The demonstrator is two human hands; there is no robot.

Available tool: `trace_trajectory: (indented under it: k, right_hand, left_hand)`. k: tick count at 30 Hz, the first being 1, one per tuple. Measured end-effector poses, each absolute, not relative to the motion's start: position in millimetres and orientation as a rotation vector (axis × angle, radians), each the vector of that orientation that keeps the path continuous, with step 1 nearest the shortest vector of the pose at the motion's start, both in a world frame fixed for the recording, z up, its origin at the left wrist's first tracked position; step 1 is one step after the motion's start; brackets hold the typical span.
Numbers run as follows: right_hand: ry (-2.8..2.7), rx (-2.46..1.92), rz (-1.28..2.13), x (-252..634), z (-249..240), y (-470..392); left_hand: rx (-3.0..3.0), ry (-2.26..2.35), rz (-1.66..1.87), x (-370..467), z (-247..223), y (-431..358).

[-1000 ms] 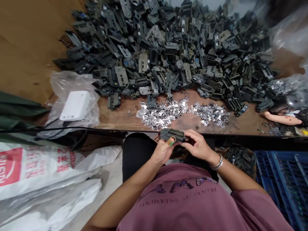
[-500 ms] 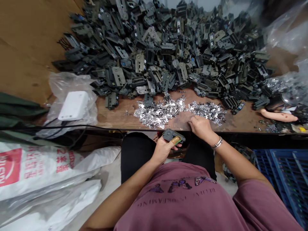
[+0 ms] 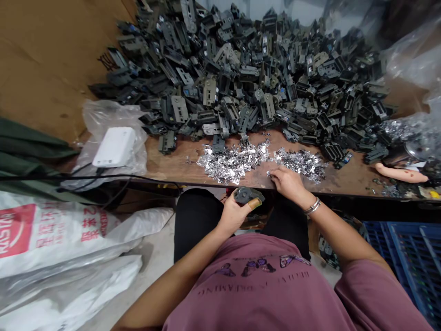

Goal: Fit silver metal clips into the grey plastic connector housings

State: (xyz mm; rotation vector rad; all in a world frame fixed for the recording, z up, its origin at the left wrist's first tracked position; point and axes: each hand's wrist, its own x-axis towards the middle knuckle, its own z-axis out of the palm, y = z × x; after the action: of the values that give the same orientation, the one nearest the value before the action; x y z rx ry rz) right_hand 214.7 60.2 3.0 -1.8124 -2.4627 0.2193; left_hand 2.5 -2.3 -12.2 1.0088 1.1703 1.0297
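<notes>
Head view. The left hand (image 3: 234,214) grasps a dark grey slotted housing (image 3: 245,195) just off the near edge of the workbench (image 3: 351,181), its fingers closed around the part and the thumb, in a yellow-brown finger cover (image 3: 255,203), pressed across its near right end. One second ago both hands were on this housing, its recess facing up; the recess is now turned out of sight. The right hand (image 3: 289,185) has left the housing and lies low over the bench edge, beside the small right-hand pile of metal clips (image 3: 301,163). Its thumb and forefinger are pinched on a small bright metal piece (image 3: 268,174), which was not visible half a second ago; the other fingers are curled.

A larger clip pile (image 3: 230,163) lies to the left, with a single housing (image 3: 218,143) resting on its far side. Beyond both piles, a heap of similar housings (image 3: 241,82) occupies the far part of the bench. At left, a white box-shaped device (image 3: 115,147) rests on a clear plastic bag (image 3: 91,110); a black cable (image 3: 148,178) runs along the bench edge. Printed white sacks (image 3: 62,230) stand near left, blue plastic pallets (image 3: 409,257) near right. The thumb obscures part of the held housing.
</notes>
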Motion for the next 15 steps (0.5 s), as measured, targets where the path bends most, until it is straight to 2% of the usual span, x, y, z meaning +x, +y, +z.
trace_trajectory:
  k: [4, 10, 15]
  right_hand:
    - [-2.514, -1.835, 0.188, 208, 8, 63]
    - [-2.265, -1.596, 0.604, 201, 25, 39]
    - [-2.354, -1.469, 0.75, 196, 42, 24]
  left_hand:
    - [1.061, 1.172, 1.059, 5, -8, 0]
    - [1.144, 1.18, 1.008, 6, -5, 2]
    - [1.231, 1.096, 0.953, 8, -4, 0]
